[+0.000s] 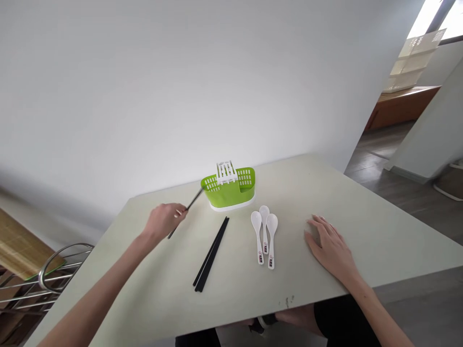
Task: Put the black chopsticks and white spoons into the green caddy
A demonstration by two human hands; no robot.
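My left hand (164, 220) is closed round a dark chopstick (194, 199), held slantwise above the table with its far tip at the left end of a green utensil basket (227, 195). The basket has a white base and a white slatted piece (226, 172) on top. In front of it lie several black chopsticks (211, 255), side by side. To their right, three white spoons (265, 236) rest with bowls toward the basket. My right hand (330, 248) lies on the table right of the spoons, fingers apart and holding nothing.
The pale table (155, 299) meets a white wall (217, 86) at its back edge. A metal rack (54, 279) with a wooden board (25, 246) stands beyond the table's left edge. My legs are below the front edge.
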